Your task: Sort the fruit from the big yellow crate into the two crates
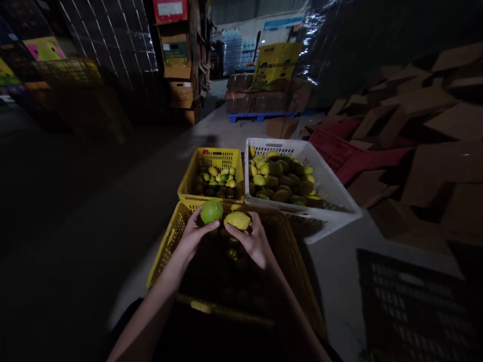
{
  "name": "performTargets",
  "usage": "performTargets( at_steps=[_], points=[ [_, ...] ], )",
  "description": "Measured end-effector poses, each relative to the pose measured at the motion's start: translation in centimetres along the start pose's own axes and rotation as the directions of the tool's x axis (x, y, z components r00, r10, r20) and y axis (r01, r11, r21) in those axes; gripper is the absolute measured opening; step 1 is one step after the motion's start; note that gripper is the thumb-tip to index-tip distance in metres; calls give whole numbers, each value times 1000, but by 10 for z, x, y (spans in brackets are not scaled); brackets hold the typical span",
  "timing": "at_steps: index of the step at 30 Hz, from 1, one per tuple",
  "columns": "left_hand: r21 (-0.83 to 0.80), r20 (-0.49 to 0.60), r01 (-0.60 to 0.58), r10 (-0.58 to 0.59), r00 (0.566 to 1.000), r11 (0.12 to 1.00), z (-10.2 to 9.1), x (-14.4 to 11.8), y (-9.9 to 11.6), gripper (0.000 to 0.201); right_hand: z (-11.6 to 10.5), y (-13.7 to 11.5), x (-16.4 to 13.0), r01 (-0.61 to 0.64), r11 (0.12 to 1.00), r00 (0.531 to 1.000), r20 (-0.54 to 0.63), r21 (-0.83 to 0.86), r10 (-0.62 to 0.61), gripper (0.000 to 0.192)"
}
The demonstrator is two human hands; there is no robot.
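My left hand (pixel 193 235) holds a round green fruit (pixel 211 211) over the far end of a large yellow crate (pixel 166 251) right in front of me. My right hand (pixel 255 241) holds a yellow fruit (pixel 237 220) beside it, the two fruits almost touching. Deep in that crate lie more fruits, dim in shadow. Beyond it stand a smaller yellow basket (pixel 190 176) with small green and yellow fruits and a white crate (pixel 332 186) filled with larger green-yellow fruits.
A red crate (pixel 347 156) lies tilted behind the white one. Flattened cardboard boxes (pixel 433 125) pile up on the right. A dark crate (pixel 411 301) sits at lower right. Stacked cartons on a blue pallet (pixel 260 116) and shelving stand at the back.
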State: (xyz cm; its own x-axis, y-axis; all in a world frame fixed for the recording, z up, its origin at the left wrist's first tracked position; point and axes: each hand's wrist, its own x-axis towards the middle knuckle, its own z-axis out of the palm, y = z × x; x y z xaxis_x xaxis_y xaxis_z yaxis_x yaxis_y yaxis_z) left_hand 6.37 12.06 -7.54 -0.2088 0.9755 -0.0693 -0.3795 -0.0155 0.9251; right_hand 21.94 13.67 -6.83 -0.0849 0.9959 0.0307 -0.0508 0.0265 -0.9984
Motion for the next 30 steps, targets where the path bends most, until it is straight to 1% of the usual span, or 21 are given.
performTargets(
  at_steps=[3,5,6,8,11,15,18,21,23,25,28,30],
  points=[
    [3,29,-3,3,1000,1000,2,-2,1,62,-1,-5,0,-24,996,999,27,83,22,50],
    [-12,51,7,-6,999,1000,0,-2,-2,59,-3,-10,0,-34,996,999,31,88,31,49],
    [-33,65,27,-24,998,999,-1,-1,-3,55,-4,-13,0,-52,995,998,37,80,49,46],
    [-101,91,102,-93,991,990,-4,0,-7,48,-7,-17,0,-112,991,992,61,78,108,39],
    [-182,114,224,-206,972,957,-8,3,-11,44,-7,-16,2,-203,968,977,94,144,191,34],
    [-168,122,282,-264,957,945,-12,6,-13,47,-4,-7,7,-244,940,969,107,237,224,33],
    [-185,115,276,-258,959,943,-13,7,-13,46,-2,-2,10,-244,930,970,95,276,226,34],
    [-222,56,250,-244,968,943,-12,8,-13,43,-1,2,11,-216,927,976,81,306,201,36],
    [-252,-1,231,-239,971,940,-12,9,-14,46,-1,6,12,-197,939,980,51,281,190,39],
    [-304,-32,195,-215,976,932,-13,10,-15,48,0,11,12,-174,959,985,19,226,174,43],
    [-354,-36,132,-154,987,926,-13,10,-18,44,2,15,13,-129,978,992,8,167,129,48],
    [-308,-16,123,-135,991,943,-13,9,-19,48,4,13,12,-122,982,992,28,141,119,50]
  ],
)
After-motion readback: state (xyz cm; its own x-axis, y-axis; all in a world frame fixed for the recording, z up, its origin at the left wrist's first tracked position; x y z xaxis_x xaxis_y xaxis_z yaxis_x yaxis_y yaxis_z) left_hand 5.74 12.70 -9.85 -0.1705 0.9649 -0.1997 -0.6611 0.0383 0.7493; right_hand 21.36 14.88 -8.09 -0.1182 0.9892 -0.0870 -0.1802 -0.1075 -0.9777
